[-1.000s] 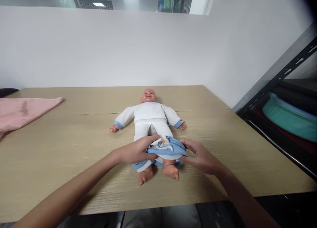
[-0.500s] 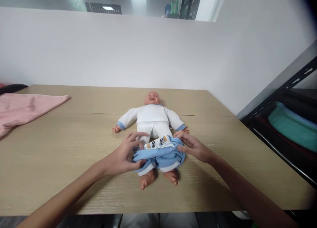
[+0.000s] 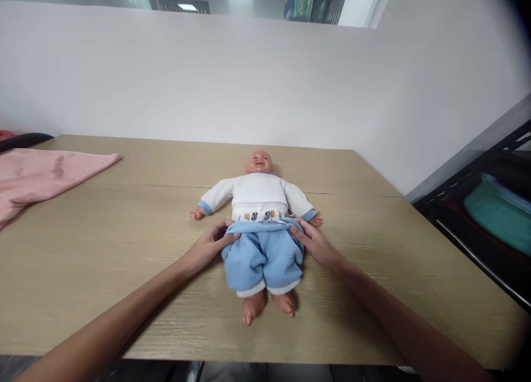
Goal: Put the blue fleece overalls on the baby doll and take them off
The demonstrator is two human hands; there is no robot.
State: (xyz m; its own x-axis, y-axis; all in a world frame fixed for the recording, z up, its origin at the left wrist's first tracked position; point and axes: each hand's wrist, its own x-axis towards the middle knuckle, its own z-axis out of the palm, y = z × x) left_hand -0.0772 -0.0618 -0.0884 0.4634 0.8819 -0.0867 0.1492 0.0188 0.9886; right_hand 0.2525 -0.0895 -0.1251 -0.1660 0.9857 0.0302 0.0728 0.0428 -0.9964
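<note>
A baby doll [image 3: 259, 189] lies on its back, head away from me, in a white long-sleeved top with blue cuffs. Blue fleece trousers [image 3: 263, 257] with white hems cover its legs, and both feet stick out below. Part of the waistband is folded over; a white strip with printed eyes shows above the fold. At the left side of the waist, my left hand [image 3: 213, 243] pinches the trousers between thumb and fingers. My right hand [image 3: 315, 242] grips the opposite side, its thumb on the front of the cloth and some fingertips hidden.
The doll rests on a wooden table [image 3: 145, 221]. A pink cloth [image 3: 50, 174] lies at the left edge. To the right stands a black rack [image 3: 464, 227] holding a teal item [image 3: 498, 213]. Behind the table rises a white wall [image 3: 207, 77].
Both hands have drawn the bunched trousers up the doll's legs toward its waist. The blue legs are now spread out smoother, and the white padded body is mostly covered below the waist.
</note>
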